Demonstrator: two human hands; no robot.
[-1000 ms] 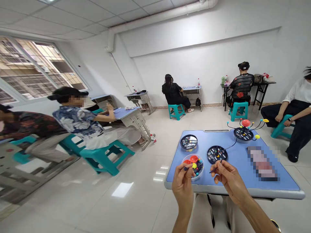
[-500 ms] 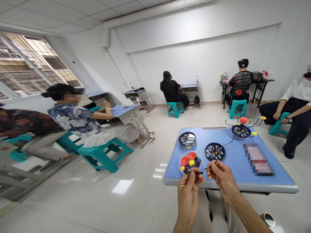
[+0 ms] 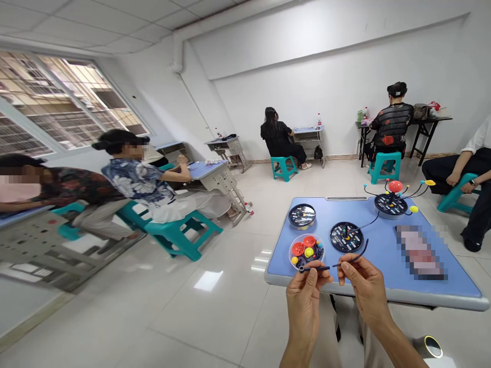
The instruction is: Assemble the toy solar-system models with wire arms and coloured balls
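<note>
My left hand (image 3: 305, 301) pinches a short dark rod (image 3: 314, 268) with a small ring at its end, just in front of a round clear plastic container (image 3: 307, 251). That container holds red cups, yellow balls and small dark parts. My right hand (image 3: 364, 291) grips a thin, curved dark rod (image 3: 355, 259), whose tip points toward my left hand's rod without touching it. A black disc with coloured markings (image 3: 346, 236) lies beyond my right hand, with a thin black wire rising from it.
The blue desk (image 3: 376, 291) also carries another black disc (image 3: 302, 215), a wired model with red and yellow balls (image 3: 389, 203) and a pixelated flat item (image 3: 420, 253). Several people sit on teal stools (image 3: 385, 166) around the room. A metal cylinder (image 3: 428, 347) is at lower right.
The view has swung, shifting the desk up and right. My right hand's curved rod now shows more clearly, rising toward the black disc. Both hands keep hold of their rods.
</note>
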